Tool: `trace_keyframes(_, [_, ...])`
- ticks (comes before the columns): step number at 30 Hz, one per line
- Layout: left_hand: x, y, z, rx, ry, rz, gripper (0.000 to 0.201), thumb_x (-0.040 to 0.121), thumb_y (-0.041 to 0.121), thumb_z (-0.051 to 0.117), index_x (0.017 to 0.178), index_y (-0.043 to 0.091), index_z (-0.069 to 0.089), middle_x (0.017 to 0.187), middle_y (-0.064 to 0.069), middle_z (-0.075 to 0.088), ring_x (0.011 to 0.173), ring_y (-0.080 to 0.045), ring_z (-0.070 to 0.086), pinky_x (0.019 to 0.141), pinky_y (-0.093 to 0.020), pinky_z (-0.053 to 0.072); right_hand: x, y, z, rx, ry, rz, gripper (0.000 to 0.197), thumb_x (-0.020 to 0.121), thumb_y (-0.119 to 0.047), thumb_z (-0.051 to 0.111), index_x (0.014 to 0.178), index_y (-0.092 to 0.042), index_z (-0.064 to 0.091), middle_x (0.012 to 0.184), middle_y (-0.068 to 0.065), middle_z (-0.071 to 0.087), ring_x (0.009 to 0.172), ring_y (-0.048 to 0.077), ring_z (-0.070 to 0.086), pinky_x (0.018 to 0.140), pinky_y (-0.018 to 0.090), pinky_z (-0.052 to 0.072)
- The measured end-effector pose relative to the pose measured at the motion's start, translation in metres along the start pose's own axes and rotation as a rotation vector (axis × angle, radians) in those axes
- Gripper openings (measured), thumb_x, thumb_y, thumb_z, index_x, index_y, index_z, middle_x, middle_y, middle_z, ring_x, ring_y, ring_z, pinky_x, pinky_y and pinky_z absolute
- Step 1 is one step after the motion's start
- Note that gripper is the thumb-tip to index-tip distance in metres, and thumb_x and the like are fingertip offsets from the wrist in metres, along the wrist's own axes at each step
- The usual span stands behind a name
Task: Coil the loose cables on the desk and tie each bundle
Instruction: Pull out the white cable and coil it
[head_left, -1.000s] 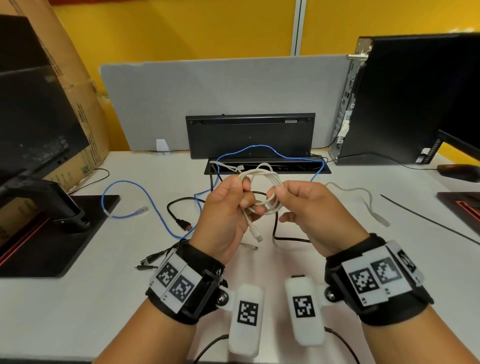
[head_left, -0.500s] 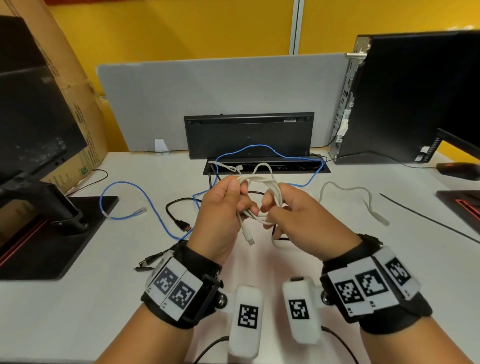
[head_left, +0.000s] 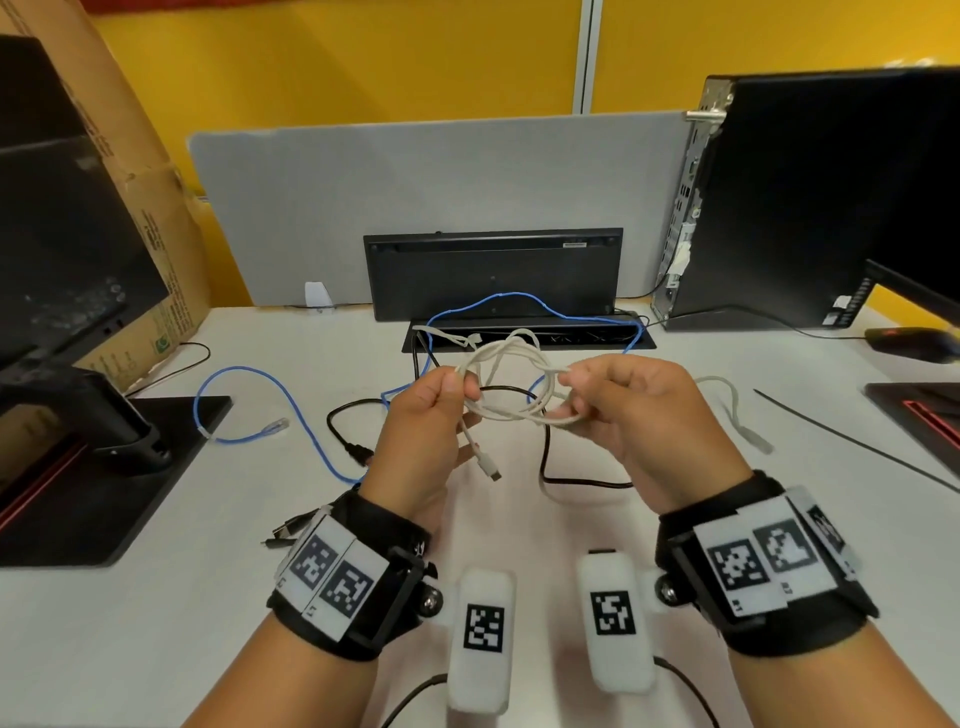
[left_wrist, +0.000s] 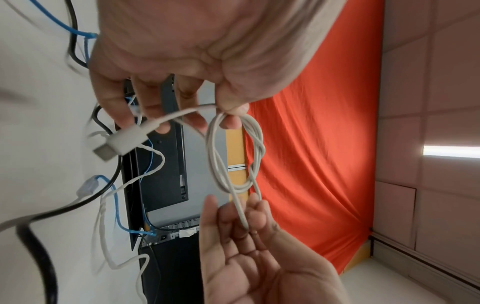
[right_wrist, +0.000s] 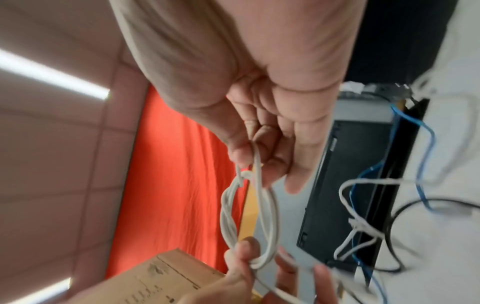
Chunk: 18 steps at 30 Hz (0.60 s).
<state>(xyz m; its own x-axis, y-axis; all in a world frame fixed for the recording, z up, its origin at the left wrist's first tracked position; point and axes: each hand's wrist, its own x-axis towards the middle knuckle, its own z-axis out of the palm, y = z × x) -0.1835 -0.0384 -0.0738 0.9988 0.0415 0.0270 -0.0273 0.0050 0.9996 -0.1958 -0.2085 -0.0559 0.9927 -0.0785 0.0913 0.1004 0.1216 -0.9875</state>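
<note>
A thin white USB cable (head_left: 511, 387) is coiled into a small loop and held above the desk between both hands. My left hand (head_left: 441, 395) pinches the left side of the coil (left_wrist: 235, 152) with thumb and forefinger; the cable's plug end (head_left: 485, 462) dangles below it. My right hand (head_left: 597, 400) pinches the right side of the loop (right_wrist: 249, 216), where one strand wraps round the others. Loose on the desk lie a blue network cable (head_left: 249, 384), a black cable (head_left: 545, 457) and another white cable (head_left: 727, 405).
A black monitor stand (head_left: 78, 457) sits at left beside a cardboard box (head_left: 130, 171). A black computer case (head_left: 810, 202) stands at right. A black cable tray (head_left: 524, 338) and upright keyboard (head_left: 493, 275) are behind the hands. A thin black strip (head_left: 852, 441) lies at right.
The hands have drawn apart, stretching the white coil wider between them. The plug end hangs lower under my left hand.
</note>
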Motion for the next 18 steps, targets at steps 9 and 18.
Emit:
trace_keyframes(9, [0.001,-0.002,-0.004,-0.169,-0.112,-0.015,0.037,0.105,0.016,0.033,0.077,0.015,0.057,0.075,-0.001,0.06,0.072,-0.014,0.052,0.075,-0.029,0.044,0.002,0.0,-0.008,-0.463,-0.046,-0.151,0.01,0.087,-0.022,0.069,0.087,-0.015,0.077,0.047,-0.019,0.059,0.042,-0.004,0.052,0.045,0.006,0.035])
trace_keyframes(18, [0.002,0.008,-0.007,0.051,-0.153,0.086,0.041,0.087,-0.015,0.046,0.114,0.005,0.068,0.1,-0.015,0.073,0.093,-0.019,0.068,0.087,-0.03,0.055,0.005,0.0,-0.012,-0.743,0.013,-0.34,0.017,0.085,-0.019,0.068,0.069,-0.023,0.072,0.036,-0.022,0.044,0.037,-0.001,0.041,0.042,0.01,0.028])
